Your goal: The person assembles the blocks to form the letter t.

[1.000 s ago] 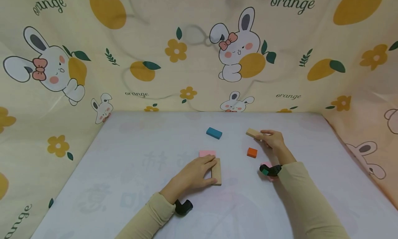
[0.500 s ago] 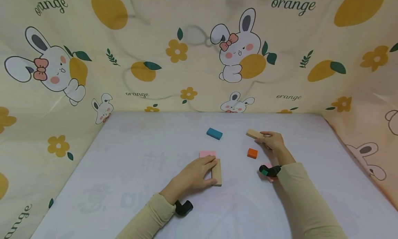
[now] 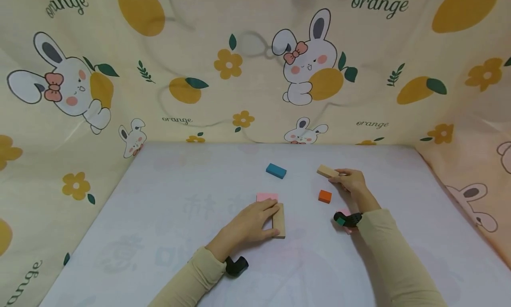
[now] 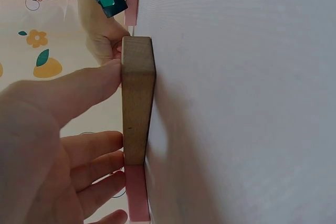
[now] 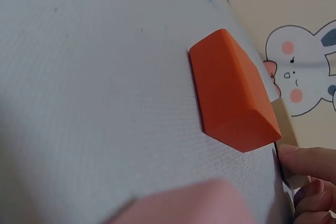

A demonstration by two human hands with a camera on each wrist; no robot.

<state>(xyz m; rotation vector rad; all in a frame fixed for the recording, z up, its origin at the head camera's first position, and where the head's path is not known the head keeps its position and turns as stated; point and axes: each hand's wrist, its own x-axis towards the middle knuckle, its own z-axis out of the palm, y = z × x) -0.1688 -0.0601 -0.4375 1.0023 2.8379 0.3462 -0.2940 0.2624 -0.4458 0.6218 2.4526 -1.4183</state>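
My left hand (image 3: 248, 220) rests on a plain wooden block (image 3: 279, 222), which lies lengthwise on the table against a pink block (image 3: 266, 196). In the left wrist view, the thumb touches the near end of the wooden block (image 4: 137, 98), while the other fingers lie along its top and onto the pink block (image 4: 137, 192). Farther right, my right hand (image 3: 351, 181) pinches the end of another wooden block (image 3: 326, 171) between thumb and fingers. An orange block (image 3: 325, 196) sits just in front of that hand, large in the right wrist view.
A blue block (image 3: 276, 171) lies toward the back, left of the right hand. Another pink block (image 3: 343, 212) is partly hidden under the right wrist's black camera (image 3: 347, 219). A patterned cloth (image 3: 255, 76) rises along the back and sides of the white table (image 3: 179, 178).
Both hands keep their places on their blocks. The whole head view shifts very slightly.
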